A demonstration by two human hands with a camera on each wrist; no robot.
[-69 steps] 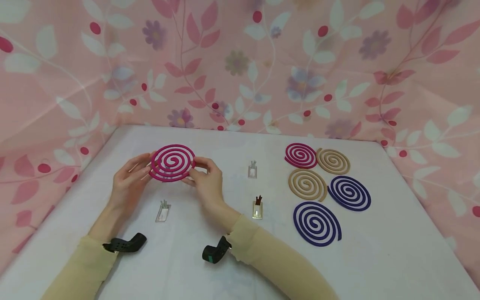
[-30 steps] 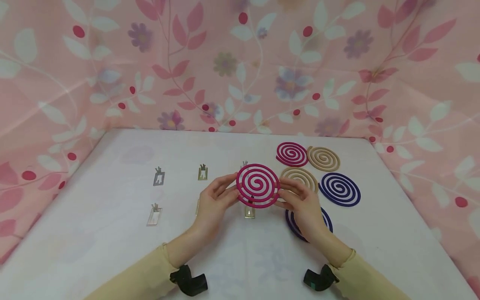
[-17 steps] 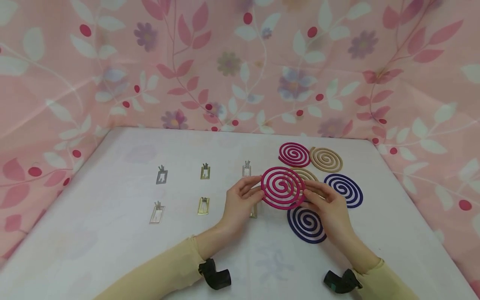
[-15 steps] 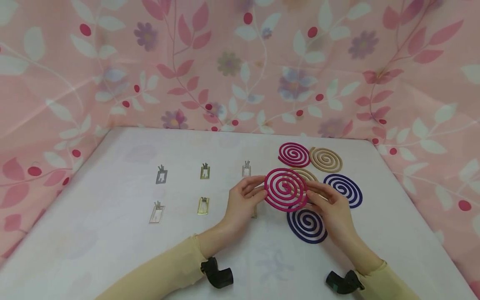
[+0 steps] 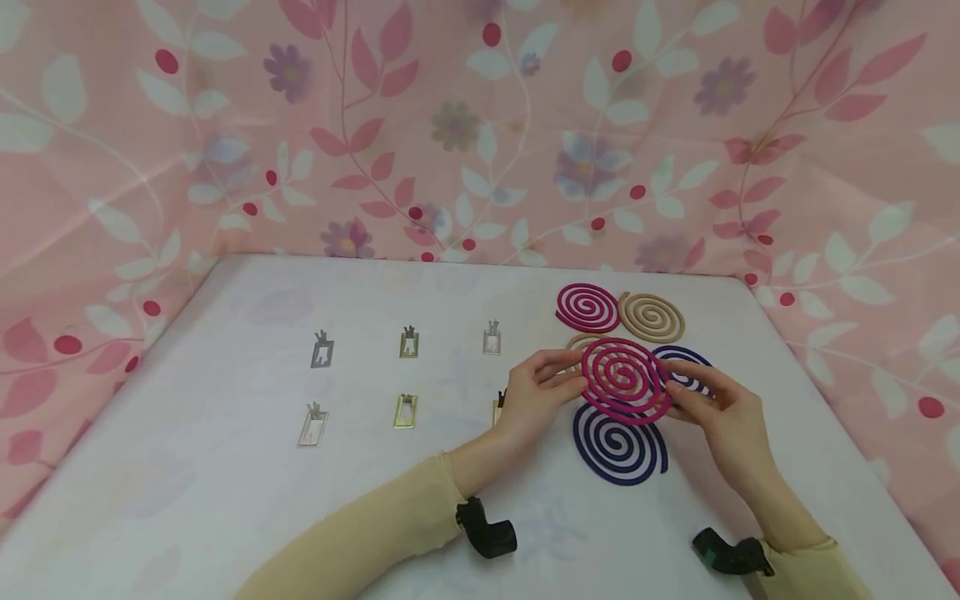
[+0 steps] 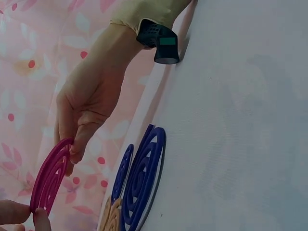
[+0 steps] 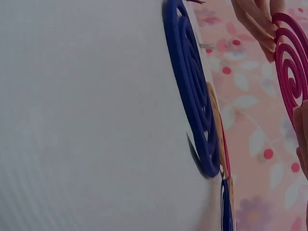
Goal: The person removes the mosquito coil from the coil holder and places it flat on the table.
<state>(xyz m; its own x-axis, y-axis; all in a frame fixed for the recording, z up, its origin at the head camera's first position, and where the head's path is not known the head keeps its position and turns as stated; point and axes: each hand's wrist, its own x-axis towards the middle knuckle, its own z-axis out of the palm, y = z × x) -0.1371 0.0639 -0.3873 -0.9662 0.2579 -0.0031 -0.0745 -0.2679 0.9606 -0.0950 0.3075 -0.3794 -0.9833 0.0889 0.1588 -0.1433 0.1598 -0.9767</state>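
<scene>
Held in the air between both hands is a magenta mosquito coil [image 5: 622, 377], tilted above the coils at the table's right. My left hand [image 5: 536, 396] pinches its left rim between thumb and fingers; my right hand [image 5: 727, 421] pinches the right rim. The left wrist view shows this coil [image 6: 41, 192] nearly edge-on, well apart from the table. Below it lies a dark blue coil [image 5: 617, 442], its upper edge covered. Another blue coil [image 5: 693, 358] and a tan coil [image 5: 581, 343] are partly hidden behind the held coil and hands.
A second magenta coil [image 5: 588, 308] and a tan coil [image 5: 652, 315] lie flat at the back right. Several small metal coil stands stand in two rows to the left, among them a grey one [image 5: 322, 339]; my left hand partly covers the nearest brass one [image 5: 496, 410].
Both hands have carried the magenta coil from the left part of the table rightward, over the other coils. A brass stand at the left, formerly covered by hands and coil, now shows.
</scene>
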